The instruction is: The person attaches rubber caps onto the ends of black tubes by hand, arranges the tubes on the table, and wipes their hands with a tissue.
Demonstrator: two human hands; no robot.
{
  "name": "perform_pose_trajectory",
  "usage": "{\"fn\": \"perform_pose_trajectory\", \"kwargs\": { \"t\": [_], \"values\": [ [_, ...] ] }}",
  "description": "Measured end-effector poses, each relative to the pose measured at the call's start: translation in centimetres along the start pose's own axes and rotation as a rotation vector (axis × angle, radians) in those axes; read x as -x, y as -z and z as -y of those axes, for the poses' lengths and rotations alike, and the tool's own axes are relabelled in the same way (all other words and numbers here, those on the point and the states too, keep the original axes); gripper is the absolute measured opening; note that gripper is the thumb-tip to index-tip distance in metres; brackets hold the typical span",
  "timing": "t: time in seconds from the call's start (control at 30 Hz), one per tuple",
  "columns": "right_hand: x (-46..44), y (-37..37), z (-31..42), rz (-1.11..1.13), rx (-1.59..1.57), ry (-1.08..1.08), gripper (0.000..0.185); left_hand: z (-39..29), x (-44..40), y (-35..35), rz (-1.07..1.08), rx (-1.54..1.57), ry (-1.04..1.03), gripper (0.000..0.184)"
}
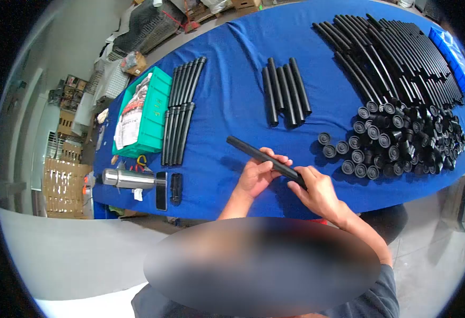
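Note:
A black tube (247, 148) slants across in front of me above the blue cloth. My left hand (256, 175) holds it around the middle, thumb on the near side and fingers behind. At the lower right end, my right hand (317, 192) is closed around the tube; whether a cap sits on that end is hidden by the fingers. Beyond my hands, several loose black tubes (287, 95) lie side by side on the cloth. To the right is a heap of round black caps (383, 140) with ringed faces.
Stacked black tubes (397, 53) fill the far right, beside a blue tray (452, 58). On the left, tubes with wider ends (179, 132) lie in two rows by a green crate (159, 114). A steel flask (129, 178) and a phone (161, 191) lie near the front edge.

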State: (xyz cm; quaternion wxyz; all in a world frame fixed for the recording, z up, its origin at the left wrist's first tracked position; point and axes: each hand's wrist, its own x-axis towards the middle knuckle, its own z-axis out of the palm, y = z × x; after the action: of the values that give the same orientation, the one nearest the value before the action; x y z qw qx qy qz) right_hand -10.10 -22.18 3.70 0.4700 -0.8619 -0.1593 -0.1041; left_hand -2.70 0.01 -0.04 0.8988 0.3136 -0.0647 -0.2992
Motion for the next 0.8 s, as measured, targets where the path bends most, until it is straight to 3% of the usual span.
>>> {"fn": "perform_pose_trajectory", "kwargs": {
  "t": [0.1, 0.17, 0.2, 0.23, 0.3, 0.5, 0.53, 0.67, 0.8],
  "values": [
    [-1.6, 2.5, 1.1, 0.39, -0.549, -0.674, 0.032, 0.0, 0.1, 0.2, 0.009, -0.005, 0.011, 0.032],
    [-0.9, 1.4, 0.2, 0.205, -0.387, -0.408, 0.03, 0.1, 0.0, -0.4, -0.019, -0.032, -0.012, 0.034],
    [-0.2, -0.2, -1.1, 0.021, -0.156, -0.082, 0.029, 0.1, 0.0, -0.5, -0.042, -0.023, -0.004, 0.034],
    [-0.2, -0.2, -0.6, -0.011, -0.004, 0.008, 0.03, 0.1, 0.1, -0.5, -0.065, -0.015, 0.002, 0.035],
    [0.1, 0.1, 0.4, 0.016, 0.108, -0.011, 0.031, 0.0, 0.3, 0.0, -0.089, -0.033, 0.0, 0.035],
    [-1.0, 2.3, 0.8, 0.205, -0.376, -0.336, 0.034, 0.1, 0.1, 0.1, -0.004, 0.027, -0.022, 0.032],
    [-0.6, 0.9, -0.3, 0.048, -0.193, -0.096, 0.034, 0.0, 0.0, -0.1, -0.019, 0.02, -0.017, 0.031],
    [-0.3, 0.7, 0.0, -0.011, 0.262, 0.107, 0.04, 0.0, -0.1, -0.2, -0.056, 0.007, -0.043, 0.029],
    [-0.2, 0.9, 0.1, 0.022, 0.145, 0.05, 0.039, 0.0, 0.2, 0.1, -0.041, 0.018, -0.052, 0.03]
  ]
}}
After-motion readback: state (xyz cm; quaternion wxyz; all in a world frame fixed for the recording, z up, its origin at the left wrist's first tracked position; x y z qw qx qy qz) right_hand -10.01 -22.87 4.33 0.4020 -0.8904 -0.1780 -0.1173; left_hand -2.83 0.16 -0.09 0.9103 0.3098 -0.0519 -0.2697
